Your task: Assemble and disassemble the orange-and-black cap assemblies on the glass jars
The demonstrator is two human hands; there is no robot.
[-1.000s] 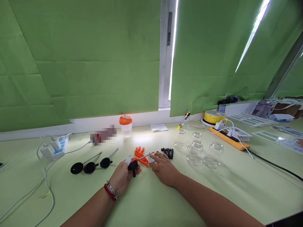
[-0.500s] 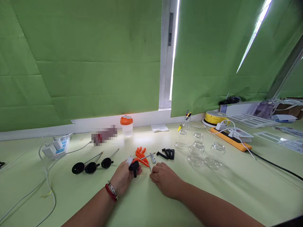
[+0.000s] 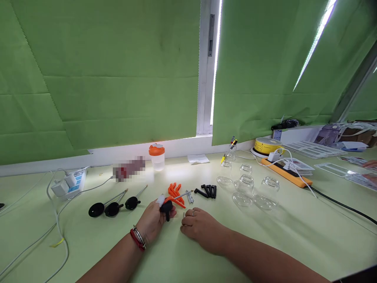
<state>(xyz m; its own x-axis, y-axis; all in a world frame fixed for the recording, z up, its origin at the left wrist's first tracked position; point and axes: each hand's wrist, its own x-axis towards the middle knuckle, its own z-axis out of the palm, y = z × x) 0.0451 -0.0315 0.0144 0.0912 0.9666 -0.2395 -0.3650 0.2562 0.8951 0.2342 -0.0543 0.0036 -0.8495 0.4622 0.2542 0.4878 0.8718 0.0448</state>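
Note:
My left hand (image 3: 153,221) is closed around a black lid (image 3: 167,206) with a short spout and a thin tube (image 3: 185,193) pointing right. An orange curved lever (image 3: 176,202) is against that lid. Just to the right, my right hand (image 3: 202,230) pinches a small thin metal pin (image 3: 184,214), mostly covered by the fingers. Beyond the hands lie loose orange levers (image 3: 176,190), several metal screws (image 3: 189,197) and several black L-shaped pieces (image 3: 208,191). More black lids with tubes (image 3: 112,209) rest at left.
Clear glass jars (image 3: 245,190) stand at right, before an orange power strip (image 3: 285,173). An orange-topped cup (image 3: 157,157) is at the back. White cables (image 3: 60,220) and a white power strip (image 3: 77,184) lie left. Another person's hand (image 3: 371,165) shows at the right edge.
My right hand has moved slightly left and toward me, away from the metal screws, with the pin between its fingers. My left hand keeps its hold. Another person's hand has appeared at far right.

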